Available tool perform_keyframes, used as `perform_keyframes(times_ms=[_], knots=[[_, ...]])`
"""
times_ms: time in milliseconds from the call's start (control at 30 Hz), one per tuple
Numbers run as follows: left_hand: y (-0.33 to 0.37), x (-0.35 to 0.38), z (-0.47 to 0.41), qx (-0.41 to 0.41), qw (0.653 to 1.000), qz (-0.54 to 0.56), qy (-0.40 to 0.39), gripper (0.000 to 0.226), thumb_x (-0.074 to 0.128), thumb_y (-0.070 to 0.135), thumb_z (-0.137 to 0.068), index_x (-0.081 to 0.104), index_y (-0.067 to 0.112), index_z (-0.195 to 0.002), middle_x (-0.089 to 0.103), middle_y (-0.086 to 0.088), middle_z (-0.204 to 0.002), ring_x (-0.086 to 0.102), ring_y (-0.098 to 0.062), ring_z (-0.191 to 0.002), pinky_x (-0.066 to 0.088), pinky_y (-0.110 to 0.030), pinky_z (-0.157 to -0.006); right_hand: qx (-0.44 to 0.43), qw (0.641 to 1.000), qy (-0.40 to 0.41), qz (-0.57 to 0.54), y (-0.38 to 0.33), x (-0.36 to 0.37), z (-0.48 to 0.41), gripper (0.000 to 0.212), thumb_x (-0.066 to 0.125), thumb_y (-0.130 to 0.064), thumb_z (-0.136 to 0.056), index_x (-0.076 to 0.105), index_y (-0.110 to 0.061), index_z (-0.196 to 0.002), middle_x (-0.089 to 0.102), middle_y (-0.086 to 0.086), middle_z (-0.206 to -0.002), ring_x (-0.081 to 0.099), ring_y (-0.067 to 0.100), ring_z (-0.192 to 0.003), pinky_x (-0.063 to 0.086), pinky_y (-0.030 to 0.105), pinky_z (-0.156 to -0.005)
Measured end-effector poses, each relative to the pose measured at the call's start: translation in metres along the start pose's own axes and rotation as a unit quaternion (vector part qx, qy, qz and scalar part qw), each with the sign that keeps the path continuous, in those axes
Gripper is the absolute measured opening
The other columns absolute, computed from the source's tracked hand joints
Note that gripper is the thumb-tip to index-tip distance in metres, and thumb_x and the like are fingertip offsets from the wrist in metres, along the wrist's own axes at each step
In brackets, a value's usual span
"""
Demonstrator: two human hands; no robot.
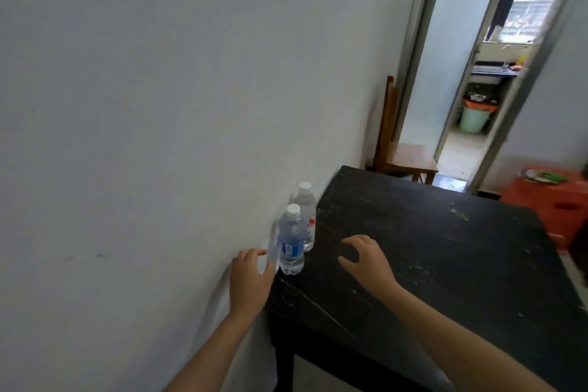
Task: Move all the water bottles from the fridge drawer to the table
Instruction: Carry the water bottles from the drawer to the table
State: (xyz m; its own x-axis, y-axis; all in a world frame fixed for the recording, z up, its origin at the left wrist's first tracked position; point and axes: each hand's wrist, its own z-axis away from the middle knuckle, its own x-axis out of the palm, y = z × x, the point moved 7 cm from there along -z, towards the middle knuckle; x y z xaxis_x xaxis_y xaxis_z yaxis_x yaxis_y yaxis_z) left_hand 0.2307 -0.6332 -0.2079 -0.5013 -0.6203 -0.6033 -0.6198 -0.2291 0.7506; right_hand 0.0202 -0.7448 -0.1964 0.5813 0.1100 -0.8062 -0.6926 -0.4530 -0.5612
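Two clear water bottles with white caps stand upright on the black table (429,248), by its left edge against the white wall. The nearer bottle (291,243) has a blue label; the farther bottle (306,216) has a red mark on its label. My left hand (249,280) hovers just left of the nearer bottle, fingers loosely curled, holding nothing. Over the tabletop to the right of the bottles, my right hand (366,259) has spread, bent fingers and is empty. No fridge drawer is in view.
A wooden chair (404,156) stands behind the table by an open doorway. Through the doorway a green bin (475,119) sits on the floor. Red plastic stools (560,200) stand to the right of the table.
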Motion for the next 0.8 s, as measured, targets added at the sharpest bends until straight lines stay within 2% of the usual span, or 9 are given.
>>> perform_keyframes(times_ms=[100, 200, 267, 367, 467, 567, 733, 800], knots=[[0.013, 0.007, 0.001, 0.03, 0.999, 0.03, -0.03, 0.023, 0.063, 0.006, -0.081, 0.062, 0.0, -0.103, 0.061, -0.017, -0.105, 0.053, -0.03, -0.102, 0.039, -0.029, -0.086, 0.014, 0.999, 0.012, 0.03, 0.005, -0.019, 0.034, 0.041, 0.06, -0.024, -0.087, 0.052, -0.014, -0.125, 0.047, 0.002, -0.13, 0.04, 0.015, -0.121, 0.032, 0.017, -0.092], [0.038, 0.021, 0.014, 0.081, 0.993, 0.057, -0.06, 0.018, 0.064, 0.002, -0.079, 0.064, -0.004, -0.096, 0.063, -0.02, -0.096, 0.057, -0.033, -0.093, 0.036, -0.022, -0.08, 0.055, 0.996, 0.034, 0.063, 0.025, -0.047, 0.065, 0.041, 0.061, -0.025, -0.087, 0.052, -0.014, -0.126, 0.047, 0.002, -0.131, 0.039, 0.016, -0.122, 0.032, 0.019, -0.096], [0.053, 0.03, 0.022, 0.118, 0.988, 0.075, -0.07, 0.012, 0.065, 0.0, -0.075, 0.065, -0.005, -0.087, 0.064, -0.021, -0.086, 0.059, -0.036, -0.084, 0.04, -0.026, -0.079, 0.086, 0.992, 0.056, 0.076, 0.037, -0.067, 0.089, 0.041, 0.061, -0.026, -0.086, 0.053, -0.014, -0.125, 0.048, 0.002, -0.13, 0.04, 0.016, -0.121, 0.032, 0.02, -0.095], [0.08, 0.044, 0.033, 0.152, 0.977, 0.106, -0.102, 0.013, 0.065, -0.005, -0.075, 0.065, -0.003, -0.088, 0.064, -0.02, -0.09, 0.059, -0.036, -0.088, 0.046, -0.041, -0.083, 0.118, 0.984, 0.092, 0.1, 0.054, -0.093, 0.123, 0.042, 0.062, -0.027, -0.086, 0.053, -0.014, -0.125, 0.048, 0.001, -0.129, 0.04, 0.014, -0.12, 0.032, 0.018, -0.094], [0.11, 0.059, 0.05, 0.195, 0.965, 0.118, -0.129, 0.014, 0.064, -0.003, -0.078, 0.065, -0.001, -0.092, 0.063, -0.016, -0.095, 0.056, -0.029, -0.094, 0.04, -0.033, -0.085, 0.149, 0.975, 0.119, 0.112, 0.067, -0.113, 0.163, 0.043, 0.062, -0.028, -0.086, 0.053, -0.015, -0.125, 0.048, 0.0, -0.13, 0.039, 0.013, -0.122, 0.031, 0.015, -0.095], [0.152, 0.081, 0.09, 0.241, 0.944, 0.123, -0.187, 0.014, 0.064, 0.0, -0.08, 0.064, 0.002, -0.094, 0.063, -0.012, -0.097, 0.054, -0.025, -0.097, 0.034, -0.027, -0.086, 0.207, 0.96, 0.15, 0.114, 0.089, -0.138, 0.228, 0.041, 0.061, -0.028, -0.086, 0.053, -0.014, -0.124, 0.048, 0.001, -0.129, 0.04, 0.015, -0.122, 0.029, 0.013, -0.093], [0.205, 0.12, 0.166, 0.298, 0.899, 0.136, -0.291, 0.015, 0.064, 0.002, -0.08, 0.064, 0.004, -0.095, 0.061, -0.01, -0.099, 0.05, -0.025, -0.098, 0.034, -0.028, -0.083, 0.311, 0.924, 0.19, 0.118, 0.118, -0.171, 0.346, 0.038, 0.07, -0.019, -0.078, 0.062, -0.008, -0.113, 0.058, 0.008, -0.116, 0.05, 0.024, -0.112, 0.031, 0.014, -0.088], [0.226, 0.137, 0.2, 0.32, 0.874, 0.145, -0.336, 0.016, 0.063, 0.003, -0.081, 0.064, 0.004, -0.097, 0.061, -0.01, -0.102, 0.049, -0.025, -0.1, 0.035, -0.029, -0.084, 0.363, 0.9, 0.206, 0.123, 0.123, -0.182, 0.401, 0.037, 0.072, -0.016, -0.076, 0.064, -0.005, -0.11, 0.06, 0.011, -0.11, 0.053, 0.027, -0.107, 0.035, 0.02, -0.087]])
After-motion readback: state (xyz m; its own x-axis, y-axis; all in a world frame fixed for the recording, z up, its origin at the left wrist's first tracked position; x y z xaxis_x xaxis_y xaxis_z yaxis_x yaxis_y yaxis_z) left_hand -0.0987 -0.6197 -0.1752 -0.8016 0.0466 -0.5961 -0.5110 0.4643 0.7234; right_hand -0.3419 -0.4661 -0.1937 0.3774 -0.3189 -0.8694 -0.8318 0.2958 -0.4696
